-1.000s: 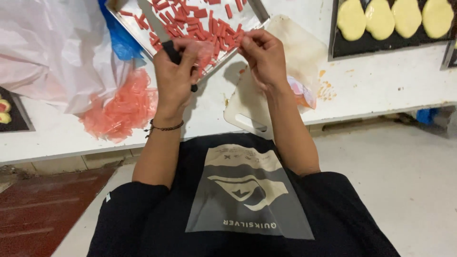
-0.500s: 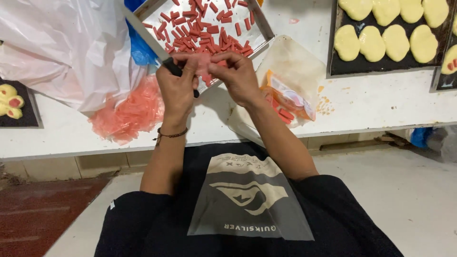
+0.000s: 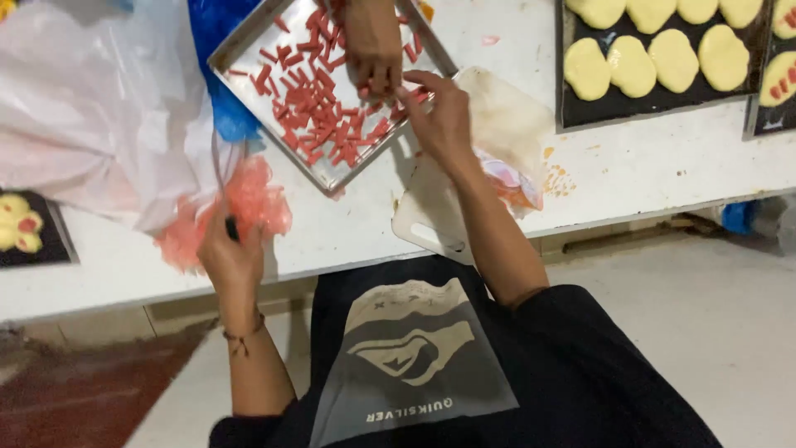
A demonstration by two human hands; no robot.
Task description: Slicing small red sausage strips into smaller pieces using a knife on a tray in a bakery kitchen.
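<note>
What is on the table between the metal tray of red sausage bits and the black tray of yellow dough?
In the head view, a white cutting board lies between the metal tray and the black tray.

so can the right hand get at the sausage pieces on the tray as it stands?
Probably yes. The right hand is already at the near edge of the tray, its fingers among the sausage pieces. Another person's hand reaches into the tray just beside it and crowds that corner, but the rest lies open.
</note>
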